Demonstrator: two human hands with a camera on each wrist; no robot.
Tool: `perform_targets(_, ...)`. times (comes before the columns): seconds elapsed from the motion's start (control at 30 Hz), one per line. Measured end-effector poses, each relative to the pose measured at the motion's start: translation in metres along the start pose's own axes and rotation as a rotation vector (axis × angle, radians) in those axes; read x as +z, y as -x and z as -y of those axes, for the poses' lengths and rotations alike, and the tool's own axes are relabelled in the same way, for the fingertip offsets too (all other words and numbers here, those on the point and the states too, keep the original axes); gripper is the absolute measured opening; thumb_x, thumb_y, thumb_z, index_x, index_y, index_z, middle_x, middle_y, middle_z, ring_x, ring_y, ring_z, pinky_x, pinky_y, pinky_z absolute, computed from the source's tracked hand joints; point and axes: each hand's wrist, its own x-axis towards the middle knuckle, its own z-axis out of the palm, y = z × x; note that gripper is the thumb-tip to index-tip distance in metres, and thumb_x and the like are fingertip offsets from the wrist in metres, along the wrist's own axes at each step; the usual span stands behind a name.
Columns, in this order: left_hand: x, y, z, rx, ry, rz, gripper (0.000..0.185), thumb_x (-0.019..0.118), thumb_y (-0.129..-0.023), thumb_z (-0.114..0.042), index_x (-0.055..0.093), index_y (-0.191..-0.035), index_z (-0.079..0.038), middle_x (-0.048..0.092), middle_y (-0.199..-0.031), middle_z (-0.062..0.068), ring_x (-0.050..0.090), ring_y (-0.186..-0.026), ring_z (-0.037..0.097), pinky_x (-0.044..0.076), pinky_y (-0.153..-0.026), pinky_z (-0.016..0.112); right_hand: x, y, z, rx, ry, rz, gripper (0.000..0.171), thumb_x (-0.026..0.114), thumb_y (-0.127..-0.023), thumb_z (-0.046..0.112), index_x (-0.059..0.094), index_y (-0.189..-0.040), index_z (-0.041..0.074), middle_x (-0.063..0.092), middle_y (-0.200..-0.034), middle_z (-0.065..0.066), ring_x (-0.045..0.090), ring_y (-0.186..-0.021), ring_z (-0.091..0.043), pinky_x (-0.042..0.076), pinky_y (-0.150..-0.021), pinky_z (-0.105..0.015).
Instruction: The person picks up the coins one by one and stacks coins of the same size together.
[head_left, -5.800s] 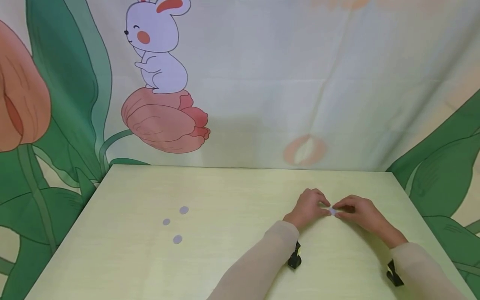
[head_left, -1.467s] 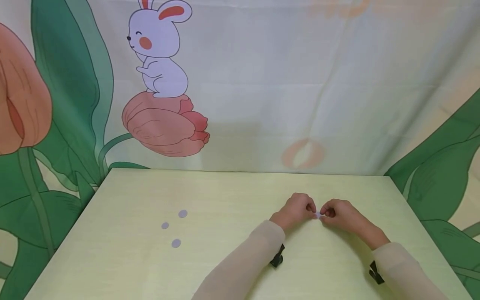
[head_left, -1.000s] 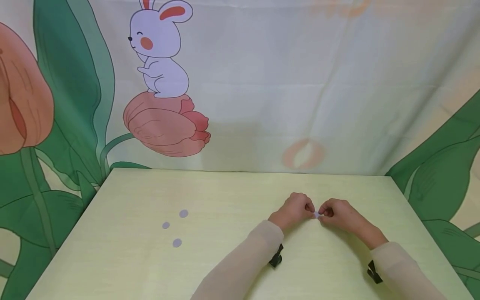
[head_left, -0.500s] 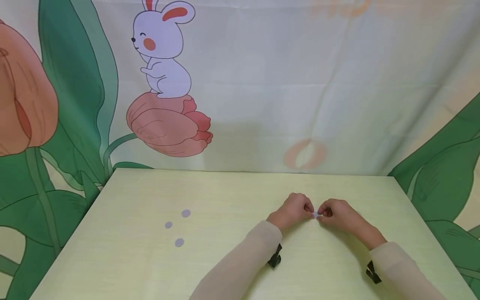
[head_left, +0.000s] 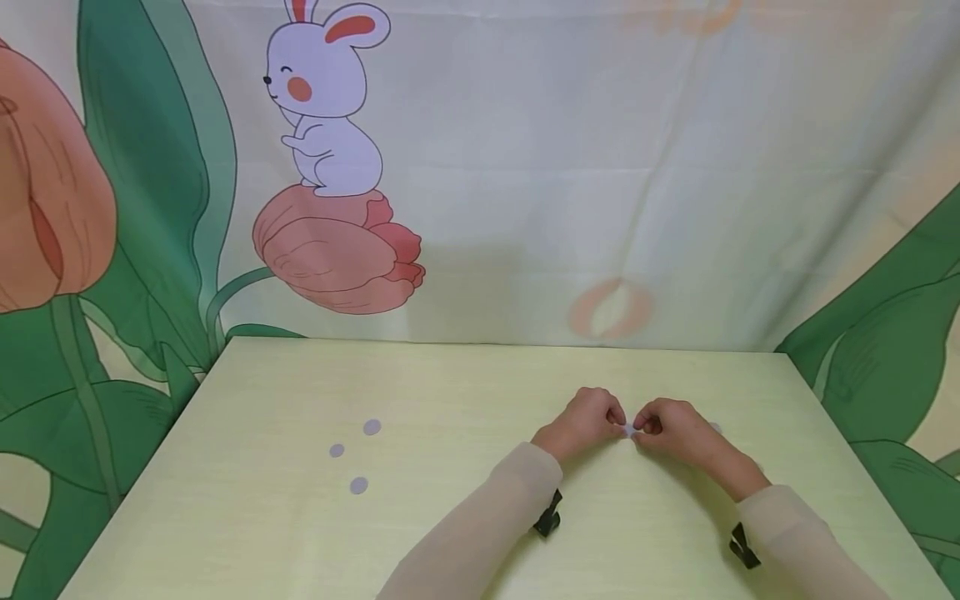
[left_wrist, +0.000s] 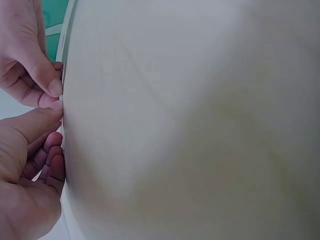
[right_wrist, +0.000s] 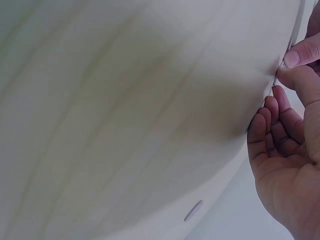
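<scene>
A small pale lavender disc (head_left: 630,431) lies between the fingertips of both hands, right of the table's middle. My left hand (head_left: 587,422) pinches its left edge with thumb and forefinger. From the other side my right hand (head_left: 678,429) pinches the right edge, its other fingers curled. In the left wrist view, the left hand (left_wrist: 30,160) and the right hand (left_wrist: 30,55) meet at their fingertips just over the tabletop. The fingers largely hide the disc there. The right wrist view shows the right hand (right_wrist: 290,145) with its thumb tip against the left hand's (right_wrist: 302,52).
Three similar discs, an upper one (head_left: 372,427), a small one (head_left: 337,451) and a lower one (head_left: 359,485), lie left on the pale table (head_left: 450,533). Another disc (right_wrist: 193,210) lies near the right wrist. A printed curtain (head_left: 487,167) hangs behind the table.
Since the earliest frame, both hands and the disc between them have shifted left. Over the last second they barely move. A pale disc edge now shows just beyond the right hand.
</scene>
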Motion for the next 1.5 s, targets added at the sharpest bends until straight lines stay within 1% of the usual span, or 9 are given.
perform_targets(0.27, -0.002, 0.002, -0.001, -0.014, 0.009, 0.002, 0.011, 0.081, -0.088, -0.015, 0.079, -0.095, -0.007, 0.069, -0.086, -0.003, 0.056, -0.079, 0.006, 0.047, -0.073, 0.015, 0.0, 0.0, 0.004, -0.002, -0.009, -0.007, 0.01, 0.076, -0.088, 0.011, 0.07, -0.09, 0.004, 0.063, -0.079, 0.002, 0.054, -0.074, -0.013, 0.047, -0.068, -0.027)
perform_targets(0.6, -0.001, 0.001, 0.0, -0.024, -0.024, 0.008, 0.012, 0.081, -0.088, -0.014, 0.078, -0.095, -0.004, 0.064, -0.08, -0.004, 0.051, -0.077, 0.006, 0.044, -0.071, 0.015, 0.001, -0.002, 0.007, -0.021, 0.012, -0.007, 0.009, 0.076, -0.087, 0.01, 0.07, -0.089, 0.003, 0.061, -0.078, 0.001, 0.053, -0.074, -0.013, 0.047, -0.068, -0.026)
perform_targets(0.77, -0.003, 0.002, 0.001, -0.019, -0.006, 0.018, 0.013, 0.08, -0.089, -0.014, 0.077, -0.096, -0.003, 0.065, -0.082, -0.002, 0.052, -0.079, 0.007, 0.045, -0.072, 0.016, 0.001, -0.005, 0.007, -0.018, 0.008, 0.001, 0.01, 0.077, -0.087, 0.01, 0.07, -0.09, 0.003, 0.062, -0.079, 0.001, 0.054, -0.074, -0.013, 0.048, -0.068, -0.026)
perform_targets(0.83, -0.004, 0.003, 0.002, -0.027, 0.002, 0.022, 0.012, 0.08, -0.089, -0.013, 0.077, -0.095, -0.003, 0.065, -0.084, -0.002, 0.053, -0.08, 0.008, 0.045, -0.073, 0.017, 0.003, -0.006, 0.007, -0.024, 0.0, 0.005, 0.011, 0.077, -0.087, 0.01, 0.07, -0.09, 0.003, 0.062, -0.079, 0.001, 0.054, -0.074, -0.013, 0.048, -0.068, -0.026)
perform_targets(1.0, -0.008, 0.006, 0.005, -0.038, -0.007, 0.035, 0.012, 0.08, -0.089, -0.014, 0.077, -0.095, -0.004, 0.067, -0.087, -0.002, 0.055, -0.082, 0.009, 0.047, -0.075, 0.018, 0.006, -0.009, 0.007, -0.045, -0.009, 0.022, 0.012, 0.077, -0.087, 0.011, 0.069, -0.089, 0.003, 0.062, -0.079, 0.001, 0.054, -0.074, -0.013, 0.048, -0.068, -0.025)
perform_targets(1.07, -0.01, 0.008, 0.007, -0.032, -0.01, 0.035, 0.011, 0.079, -0.09, -0.014, 0.077, -0.095, -0.005, 0.068, -0.088, -0.002, 0.057, -0.083, 0.009, 0.047, -0.076, 0.018, 0.007, -0.011, 0.009, -0.051, -0.012, 0.022, 0.011, 0.078, -0.087, 0.011, 0.069, -0.089, 0.003, 0.062, -0.079, 0.001, 0.054, -0.073, -0.012, 0.048, -0.068, -0.025)
perform_targets(1.2, -0.015, 0.011, 0.011, -0.033, 0.004, 0.038, 0.011, 0.08, -0.089, -0.014, 0.077, -0.094, -0.005, 0.069, -0.087, -0.001, 0.058, -0.083, 0.009, 0.048, -0.076, 0.018, 0.009, -0.013, 0.014, -0.074, -0.032, 0.023, 0.01, 0.077, -0.087, 0.008, 0.069, -0.088, 0.002, 0.063, -0.079, 0.001, 0.055, -0.073, -0.012, 0.05, -0.068, -0.025)
perform_targets(1.3, -0.019, 0.014, 0.012, -0.05, 0.012, 0.05, 0.01, 0.08, -0.089, -0.013, 0.077, -0.095, -0.005, 0.069, -0.088, -0.001, 0.058, -0.084, 0.009, 0.048, -0.077, 0.019, 0.011, -0.015, 0.019, -0.08, -0.047, 0.032, 0.011, 0.078, -0.087, 0.007, 0.069, -0.088, 0.001, 0.064, -0.079, 0.0, 0.056, -0.073, -0.012, 0.05, -0.067, -0.024)
perform_targets(1.5, -0.027, 0.019, 0.015, -0.078, 0.001, 0.066, 0.009, 0.079, -0.089, -0.012, 0.077, -0.096, -0.006, 0.07, -0.089, -0.001, 0.059, -0.085, 0.01, 0.049, -0.079, 0.019, 0.016, -0.019, 0.025, -0.075, -0.046, 0.03, 0.011, 0.078, -0.087, 0.008, 0.069, -0.088, 0.002, 0.063, -0.079, 0.0, 0.056, -0.073, -0.012, 0.051, -0.068, -0.024)
